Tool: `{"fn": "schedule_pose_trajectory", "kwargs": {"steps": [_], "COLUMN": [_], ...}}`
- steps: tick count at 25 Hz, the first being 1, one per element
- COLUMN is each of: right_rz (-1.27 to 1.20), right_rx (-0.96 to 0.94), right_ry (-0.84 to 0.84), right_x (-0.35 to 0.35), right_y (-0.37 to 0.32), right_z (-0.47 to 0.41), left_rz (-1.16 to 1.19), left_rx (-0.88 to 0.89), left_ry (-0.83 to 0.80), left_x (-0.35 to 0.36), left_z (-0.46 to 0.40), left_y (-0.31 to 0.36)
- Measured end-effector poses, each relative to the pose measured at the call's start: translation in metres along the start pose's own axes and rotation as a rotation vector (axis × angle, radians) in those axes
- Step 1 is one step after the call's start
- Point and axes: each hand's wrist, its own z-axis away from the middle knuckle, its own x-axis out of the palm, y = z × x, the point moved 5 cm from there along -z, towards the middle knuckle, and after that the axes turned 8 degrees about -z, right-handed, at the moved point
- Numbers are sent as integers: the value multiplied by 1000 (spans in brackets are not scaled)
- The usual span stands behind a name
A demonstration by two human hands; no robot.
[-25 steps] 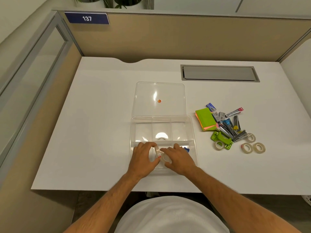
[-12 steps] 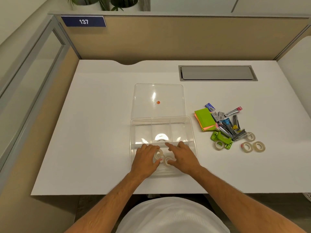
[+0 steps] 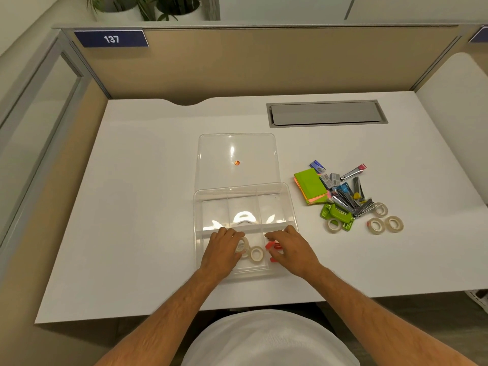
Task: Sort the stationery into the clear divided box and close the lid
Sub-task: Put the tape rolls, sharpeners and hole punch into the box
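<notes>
The clear divided box [image 3: 196,233] stands at the front middle of the desk, with its clear lid [image 3: 236,146] lying open flat behind it. My left hand [image 3: 223,250] reaches into the front compartments, fingers curled on a tape roll [image 3: 243,246]. A second tape roll [image 3: 257,254] lies free beside it. My right hand [image 3: 291,249] hovers over the front right compartment, fingers apart above small red pieces [image 3: 273,245]; I cannot tell whether it touches them. The back compartments look bare.
To the right of the box lies a stationery pile: green sticky notes [image 3: 309,183], metal clippers [image 3: 352,173], a green hole punch [image 3: 336,213] and several loose tape rolls [image 3: 375,225]. A grey cable hatch [image 3: 326,113] is set into the back right of the desk.
Both hands were close together over the front middle compartment with tape rolls. One roll now lies free, and my right hand has shifted right, uncovering the red pieces.
</notes>
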Motion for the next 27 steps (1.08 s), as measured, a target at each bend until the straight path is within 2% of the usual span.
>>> {"fn": "schedule_pose_trajectory", "kwargs": {"steps": [7,12,18,24,27], "right_rz": [-59,-149,-184,-139,-90], "right_rx": [-20,-81,-84,-94,-62], "right_ry": [-11,9,55,28,-6], "right_x": [-9,-21,-54,-107,-124], "right_y": [7,13,50,122,164], "right_z": [0,1,9,29,41], "left_rz": [-113,-22,154,248,272], "left_rx": [-27,-112,-7,15,-32], "left_ry": [-11,149,271,226,159], "left_x": [-1,-17,-43,-31,-10], "left_z": [-2,-6,-37,-75,-92], "left_y": [9,30,103,195,228]}}
